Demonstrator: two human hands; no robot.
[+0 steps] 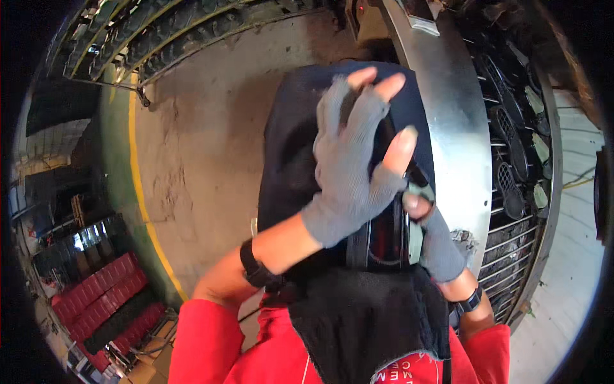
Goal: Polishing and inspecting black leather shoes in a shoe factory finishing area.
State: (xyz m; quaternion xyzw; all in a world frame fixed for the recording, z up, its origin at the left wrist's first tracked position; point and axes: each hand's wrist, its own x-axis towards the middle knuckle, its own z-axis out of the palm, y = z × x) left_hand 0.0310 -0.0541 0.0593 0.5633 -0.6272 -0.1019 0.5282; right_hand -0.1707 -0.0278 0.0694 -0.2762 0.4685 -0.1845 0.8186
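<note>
My left hand (348, 153), in a grey glove with bare fingertips, is raised over a dark cloth-like surface (288, 96) with its fingers spread. Nothing shows in its grasp. Beneath and beside it is a glossy black object (387, 246) with a pale green part (416, 240), partly covered by the hand; its kind is unclear, though it resembles the shoe parts on the rack. My right hand (441, 246), gloved alike, is closed at the right side of this object, thumb on top by the pale green part. Its other fingers are hidden.
At the right runs a shiny metal bench (460, 134). Beyond it, a barred rack (505, 256) holds several black soles and shoe parts (510, 189). Another loaded rack (147, 45) stands at the far left. Red stacked items (102, 297) lie at the lower left.
</note>
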